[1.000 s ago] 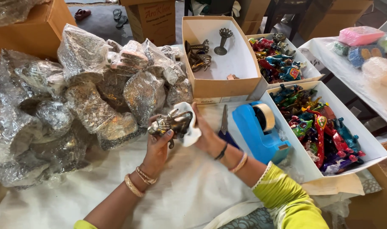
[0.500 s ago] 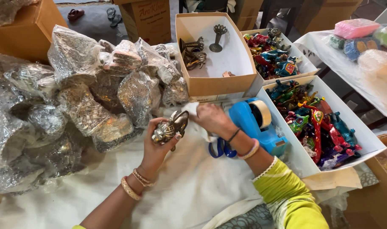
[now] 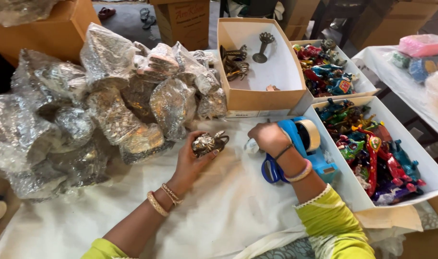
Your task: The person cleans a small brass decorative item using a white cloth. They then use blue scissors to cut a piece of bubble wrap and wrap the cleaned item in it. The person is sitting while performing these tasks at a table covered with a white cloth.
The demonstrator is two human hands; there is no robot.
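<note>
While the left hand (image 3: 192,160) clamps a small metal figurine (image 3: 207,143) at frame centre above the counter (image 3: 219,216), it looks heavy, hard, knobbly; right hand (image 3: 267,139) pinches crumpled white paper (image 3: 250,146) shut.

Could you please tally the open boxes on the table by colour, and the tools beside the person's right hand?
Brown cardboard box: 1
White boxes of coloured figurines: 2 (far, near)
Blue tape dispenser: 1
Blue-handled scissors: 1
Total: 5
</note>
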